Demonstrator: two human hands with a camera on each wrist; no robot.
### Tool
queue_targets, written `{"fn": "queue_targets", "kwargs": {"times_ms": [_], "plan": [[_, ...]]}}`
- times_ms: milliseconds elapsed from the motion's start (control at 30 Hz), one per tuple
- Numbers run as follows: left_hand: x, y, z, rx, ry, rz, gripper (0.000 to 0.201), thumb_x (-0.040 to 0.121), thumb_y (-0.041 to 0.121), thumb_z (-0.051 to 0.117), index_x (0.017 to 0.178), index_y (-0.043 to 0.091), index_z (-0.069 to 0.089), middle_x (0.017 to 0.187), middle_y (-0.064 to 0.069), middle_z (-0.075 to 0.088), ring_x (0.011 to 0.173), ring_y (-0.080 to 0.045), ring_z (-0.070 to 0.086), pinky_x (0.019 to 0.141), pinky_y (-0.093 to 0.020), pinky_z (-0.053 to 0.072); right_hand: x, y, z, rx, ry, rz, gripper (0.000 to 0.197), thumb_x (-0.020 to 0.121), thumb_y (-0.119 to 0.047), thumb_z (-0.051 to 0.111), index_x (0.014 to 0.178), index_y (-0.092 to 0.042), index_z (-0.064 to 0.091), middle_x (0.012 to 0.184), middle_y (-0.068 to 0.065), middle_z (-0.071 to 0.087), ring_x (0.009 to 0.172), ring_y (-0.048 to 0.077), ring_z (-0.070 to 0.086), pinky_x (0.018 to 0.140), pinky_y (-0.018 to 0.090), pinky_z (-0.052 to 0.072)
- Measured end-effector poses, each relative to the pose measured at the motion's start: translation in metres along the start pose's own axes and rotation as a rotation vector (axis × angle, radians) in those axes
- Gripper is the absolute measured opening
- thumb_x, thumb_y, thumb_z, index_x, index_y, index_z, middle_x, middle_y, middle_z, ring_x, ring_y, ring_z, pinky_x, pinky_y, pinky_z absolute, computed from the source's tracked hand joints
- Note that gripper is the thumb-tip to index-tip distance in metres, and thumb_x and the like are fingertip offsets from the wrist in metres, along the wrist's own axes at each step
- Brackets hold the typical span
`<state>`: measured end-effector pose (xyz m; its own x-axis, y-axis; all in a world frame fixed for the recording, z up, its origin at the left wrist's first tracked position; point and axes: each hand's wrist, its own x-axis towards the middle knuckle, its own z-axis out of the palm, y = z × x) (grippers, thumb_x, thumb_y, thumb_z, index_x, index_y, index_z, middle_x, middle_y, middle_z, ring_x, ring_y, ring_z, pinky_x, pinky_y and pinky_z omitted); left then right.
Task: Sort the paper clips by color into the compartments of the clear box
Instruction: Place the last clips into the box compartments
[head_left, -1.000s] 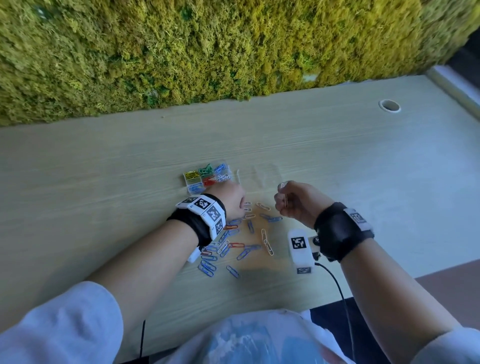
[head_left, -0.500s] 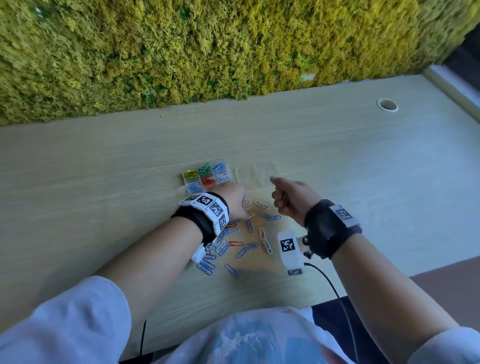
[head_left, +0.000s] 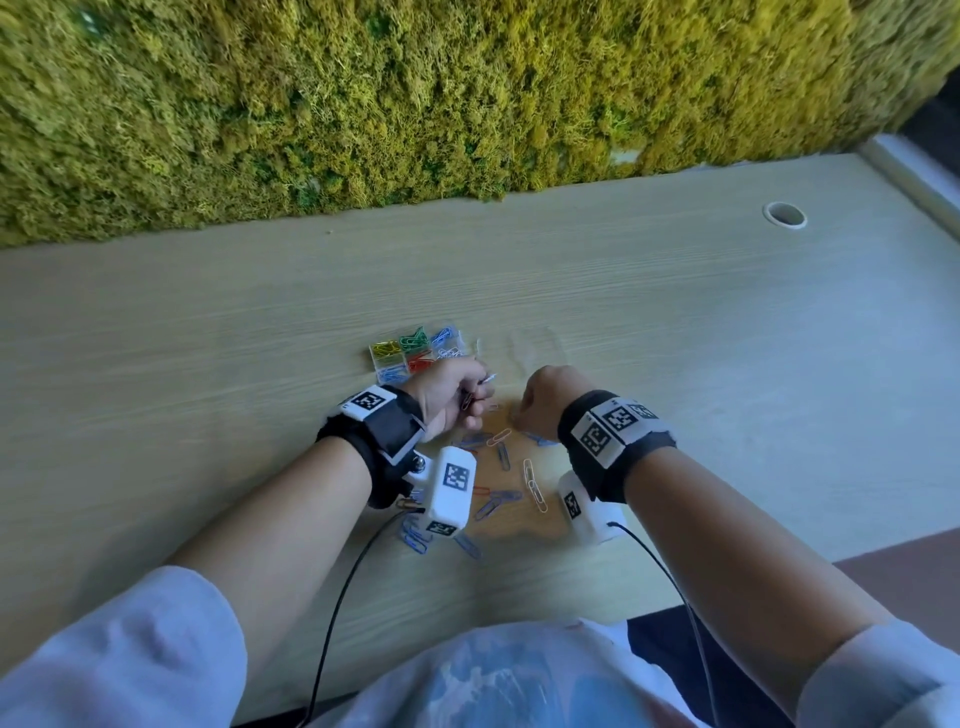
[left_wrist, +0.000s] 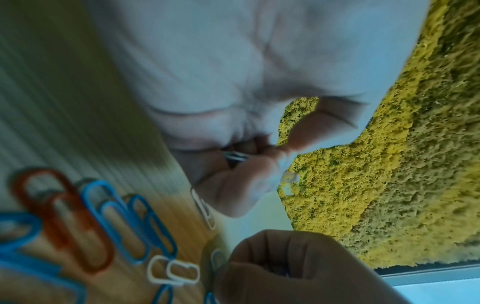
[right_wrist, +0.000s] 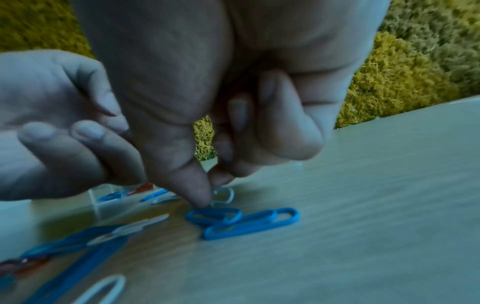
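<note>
Paper clips (head_left: 498, 486), blue, white and red, lie scattered on the desk (head_left: 208, 364) just before the clear compartment box (head_left: 415, 349). Left hand (head_left: 452, 397) holds white clips in curled fingers; right hand (head_left: 550, 397) pinches a white clip (right_wrist: 223, 194) on the desk.

White sleeves (head_left: 119, 654), black wrist straps (head_left: 387, 431) w/ white marker-tagged cams (head_left: 451, 486), black cables (head_left: 337, 608)
</note>
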<state>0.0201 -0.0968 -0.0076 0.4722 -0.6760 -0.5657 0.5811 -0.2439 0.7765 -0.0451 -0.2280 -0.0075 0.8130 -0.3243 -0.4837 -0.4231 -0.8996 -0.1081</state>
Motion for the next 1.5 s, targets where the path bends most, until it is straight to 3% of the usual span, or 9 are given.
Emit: {"fn": "queue_targets", "kwargs": {"times_ms": [167,400,567,733,867,1000,1133,1233,1500], "plan": [[0.007,-0.002,-0.005,0.124,0.118,0.042,0.033,0.089,0.007,0.049,0.061,0.017,0.035,0.051,0.003,0.033,0.04,-0.009,0.03,0.038,-0.017,0.024,-0.007,0.011,-0.003,0.263,-0.003,0.02,0.02,0.081,-0.034,0.059,0.075,-0.015,0.061,0.066,-0.002,0.056,0.061,0.015,0.052,0.048,0.021,0.037],[0.008,0.001,0.004,1.361,0.263,0.24,0.006,0.082,0.017,0.064,0.081,0.022,0.061,0.071,0.01,0.05,0.071,-0.014,0.051,0.064,-0.024,0.04,-0.015,0.028,0.001,1.489,-0.074,0.032,0.02,0.086,0.001,0.045,0.07,-0.011,0.048,0.063,0.007,0.047,0.049,0.017,0.044,0.044,0.023,0.036],[0.012,0.005,0.012,1.528,0.195,0.191,0.007,0.083,0.018,0.06,0.085,0.02,0.067,0.086,0.001,0.062,0.085,-0.02,0.062,0.069,-0.027,0.046,-0.018,0.034,-0.004,1.859,-0.131,0.114,0.022,0.089,0.0,0.033,0.082,-0.009,0.052,0.063,0.004,0.042,0.051,0.015,0.047,0.04,0.017,0.041],[0.016,0.002,0.006,1.359,0.196,0.111,0.011,0.08,0.027,0.059,0.073,0.02,0.054,0.075,0.001,0.058,0.067,-0.019,0.054,0.062,-0.029,0.045,-0.014,0.034,-0.003,1.831,-0.108,0.128,0.026,0.085,0.003,0.03,0.067,-0.01,0.044,0.063,0.003,0.039,0.051,0.016,0.048,0.039,0.016,0.04],[0.009,0.0,0.003,0.488,0.161,0.031,0.017,0.089,0.011,0.044,0.072,0.011,0.046,0.065,-0.003,0.045,0.048,-0.013,0.042,0.041,-0.02,0.033,-0.011,0.032,-0.006,1.605,-0.115,0.031,0.026,0.089,0.001,0.037,0.07,-0.014,0.049,0.061,-0.001,0.036,0.042,0.009,0.035,0.037,0.017,0.025],[0.006,0.013,-0.007,0.126,0.233,0.121,0.026,0.085,-0.006,0.035,0.069,0.013,0.039,0.062,-0.005,0.039,0.037,-0.009,0.04,0.036,-0.014,0.027,-0.005,0.022,-0.013,0.792,-0.005,-0.068,0.012,0.085,-0.009,0.062,0.081,-0.018,0.069,0.053,-0.004,0.044,0.041,0.008,0.038,0.039,0.015,0.031],[0.012,0.025,-0.022,0.345,0.402,0.202,0.025,0.084,-0.004,0.039,0.071,0.016,0.046,0.063,-0.004,0.043,0.05,-0.017,0.04,0.044,-0.02,0.033,-0.002,0.01,-0.018,0.239,0.07,-0.12,0.023,0.086,-0.016,0.062,0.107,-0.02,0.073,0.095,0.0,0.068,0.085,0.017,0.064,0.067,0.021,0.047],[0.014,0.034,-0.028,0.754,0.463,0.254,0.023,0.086,0.003,0.041,0.083,0.021,0.056,0.079,-0.002,0.053,0.071,-0.027,0.056,0.069,-0.038,0.055,0.0,0.002,-0.018,-0.035,0.061,-0.142,0.025,0.091,-0.023,0.059,0.113,-0.016,0.069,0.114,0.004,0.067,0.102,0.022,0.064,0.083,0.029,0.054],[0.014,0.04,-0.014,1.322,0.391,0.368,0.045,0.08,-0.014,0.043,0.113,0.013,0.058,0.101,-0.002,0.053,0.092,-0.019,0.052,0.078,-0.028,0.045,0.006,-0.003,-0.01,-0.283,0.053,-0.148,0.03,0.091,-0.037,0.053,0.077,-0.01,0.054,0.069,0.002,0.053,0.07,0.023,0.054,0.05,0.025,0.039]]}}
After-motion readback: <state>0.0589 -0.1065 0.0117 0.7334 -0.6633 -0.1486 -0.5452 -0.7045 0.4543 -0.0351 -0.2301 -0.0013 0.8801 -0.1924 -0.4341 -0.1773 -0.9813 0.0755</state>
